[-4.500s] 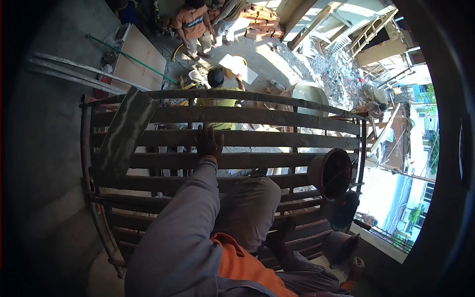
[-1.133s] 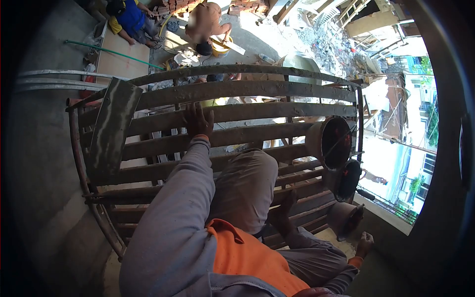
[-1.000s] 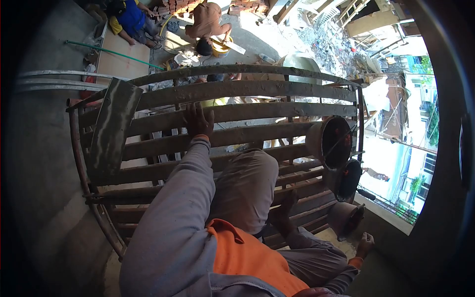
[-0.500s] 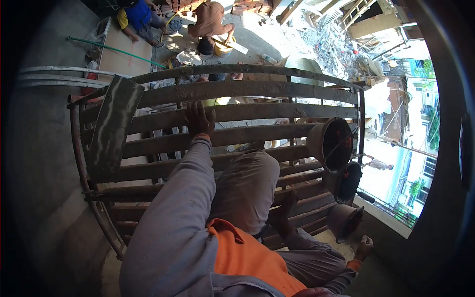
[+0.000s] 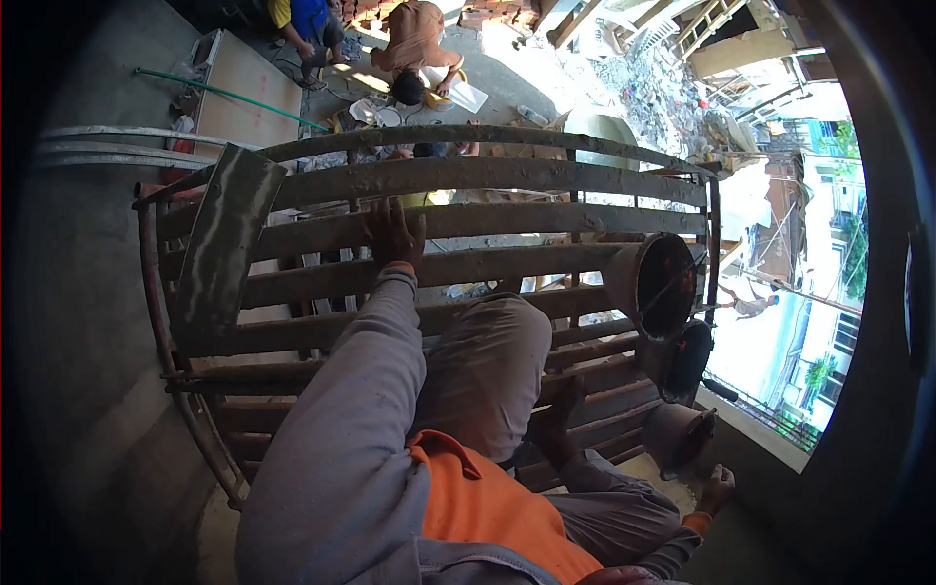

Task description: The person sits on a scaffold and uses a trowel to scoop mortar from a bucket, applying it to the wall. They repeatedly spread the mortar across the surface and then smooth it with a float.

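My left hand lies on a slat of the slatted platform, fingers stretched out and slightly apart. It holds nothing. A knee in grey trousers is bent below it. My right hand is low at the right, with its fingers curled in; whatever they hold, if anything, is too small to make out. Just above it a bucket lies tilted. Another bucket and a dark-mouthed container are further up the platform's right side.
A flat grey board leans across the slats at left. Beyond the rail, a person in brown bends over a pail, near a person in blue. Rubble and a green pole are below. A wall stands left.
Both of my hands stay in place. Below, the person in blue has shifted right, and the pale sheet near the person in brown has tilted. The distant figure at right has changed posture.
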Action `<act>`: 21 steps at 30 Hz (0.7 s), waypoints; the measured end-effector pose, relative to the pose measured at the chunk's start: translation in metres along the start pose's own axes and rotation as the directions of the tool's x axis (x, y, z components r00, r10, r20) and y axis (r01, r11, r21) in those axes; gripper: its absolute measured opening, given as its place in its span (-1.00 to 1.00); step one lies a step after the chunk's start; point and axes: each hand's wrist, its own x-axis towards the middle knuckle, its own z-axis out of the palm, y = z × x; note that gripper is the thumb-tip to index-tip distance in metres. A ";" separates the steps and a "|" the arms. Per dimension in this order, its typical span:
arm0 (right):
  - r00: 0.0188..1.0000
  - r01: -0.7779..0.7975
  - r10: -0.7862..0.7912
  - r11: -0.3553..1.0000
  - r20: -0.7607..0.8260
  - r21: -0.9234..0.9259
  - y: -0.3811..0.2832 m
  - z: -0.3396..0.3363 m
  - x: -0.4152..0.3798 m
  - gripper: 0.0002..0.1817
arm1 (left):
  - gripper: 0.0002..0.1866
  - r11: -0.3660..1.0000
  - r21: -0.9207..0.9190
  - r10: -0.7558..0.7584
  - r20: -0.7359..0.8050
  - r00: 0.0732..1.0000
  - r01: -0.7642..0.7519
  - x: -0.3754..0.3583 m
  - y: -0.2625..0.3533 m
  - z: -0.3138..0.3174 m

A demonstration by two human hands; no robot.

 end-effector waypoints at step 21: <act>1.000 -0.023 0.022 0.999 0.016 0.045 0.010 0.005 0.002 -0.72 | -0.35 1.000 0.024 -0.001 0.017 1.000 0.001 0.000 -0.001 0.001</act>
